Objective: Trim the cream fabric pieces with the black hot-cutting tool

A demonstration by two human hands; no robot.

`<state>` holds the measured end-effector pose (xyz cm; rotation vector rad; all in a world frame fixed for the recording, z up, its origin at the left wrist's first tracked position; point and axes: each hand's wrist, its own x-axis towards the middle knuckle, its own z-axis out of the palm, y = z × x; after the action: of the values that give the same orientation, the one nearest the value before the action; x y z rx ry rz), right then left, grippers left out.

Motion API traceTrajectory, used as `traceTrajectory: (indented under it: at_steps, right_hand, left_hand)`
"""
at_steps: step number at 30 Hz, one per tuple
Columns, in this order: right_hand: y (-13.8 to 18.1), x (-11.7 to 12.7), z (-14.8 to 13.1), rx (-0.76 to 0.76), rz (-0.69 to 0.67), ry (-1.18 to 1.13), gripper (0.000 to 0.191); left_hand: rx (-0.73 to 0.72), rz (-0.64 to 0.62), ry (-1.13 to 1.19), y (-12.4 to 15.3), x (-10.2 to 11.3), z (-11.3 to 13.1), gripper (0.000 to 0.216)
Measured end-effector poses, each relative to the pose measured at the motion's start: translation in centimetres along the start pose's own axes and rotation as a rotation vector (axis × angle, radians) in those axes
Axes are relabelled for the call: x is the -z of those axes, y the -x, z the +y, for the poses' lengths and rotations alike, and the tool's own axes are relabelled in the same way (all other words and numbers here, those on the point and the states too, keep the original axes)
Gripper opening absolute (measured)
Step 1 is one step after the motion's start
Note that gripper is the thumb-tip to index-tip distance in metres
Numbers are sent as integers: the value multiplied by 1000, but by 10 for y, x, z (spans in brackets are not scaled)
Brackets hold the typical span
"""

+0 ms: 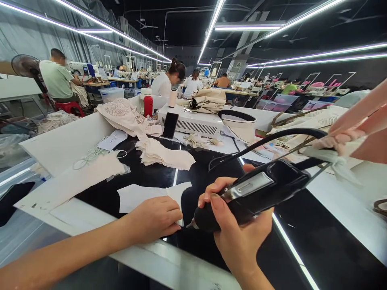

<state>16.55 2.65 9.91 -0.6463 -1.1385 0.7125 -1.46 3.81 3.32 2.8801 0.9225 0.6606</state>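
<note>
My left hand (pixel 159 217) lies with curled fingers on the near right edge of a white fabric piece (pixel 142 197), which is flat on the black tabletop (pixel 193 245). Part of the piece is hidden under the hand. My right hand (pixel 238 233) is wrapped around a black corded hand tool (pixel 254 193) with a silver lever and a thin metal tip. That tip points left, close to my left fingertips and the fabric's edge. A black cable (pixel 266 139) arches behind the tool, and pink cloth strips (pixel 356 117) tie to it from the upper right.
Beyond the fabric lie a stack of cream fabric pieces (pixel 165 155), an upright phone (pixel 170 125) and a white vented box (pixel 190 123). A long cream piece (pixel 87 179) is at left, another phone (pixel 13 199) at the far left. Several people sit at sewing machines behind.
</note>
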Motion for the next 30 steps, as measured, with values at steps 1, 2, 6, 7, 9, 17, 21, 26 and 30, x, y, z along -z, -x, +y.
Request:
traceTrajectory:
  at_steps: [1, 2, 6, 7, 9, 17, 21, 26, 30]
  right_hand:
    - [0, -1, 1, 7, -2, -17, 59]
    - [0, -3, 2, 15, 0, -33, 59]
    - [-3, -8, 4, 41, 15, -74, 59]
    - [-4, -9, 4, 42, 15, -78, 60]
    - [-5, -10, 5, 40, 13, -77, 61]
    - [-2, -8, 7, 47, 2, -25, 61]
    - [-1, -8, 8, 57, -3, 8, 62]
    - [-1, -8, 7, 66, -3, 0, 60]
    - [-1, -8, 6, 70, -8, -3, 59]
  left_hand:
    - [6, -1, 6, -1, -1, 0, 15]
    - [13, 0, 18, -1, -1, 0, 17]
    - [48, 9, 93, 0, -1, -1, 16]
    - [55, 10, 106, 0, -1, -1, 16]
    - [68, 10, 126, 0, -1, -1, 15]
    - [94, -3, 180, -1, 0, 0, 19]
    - [125, -12, 212, -3, 2, 0, 23]
    - [174, -45, 163, -8, 0, -1, 18]
    - [208, -78, 81, -14, -1, 0, 15]
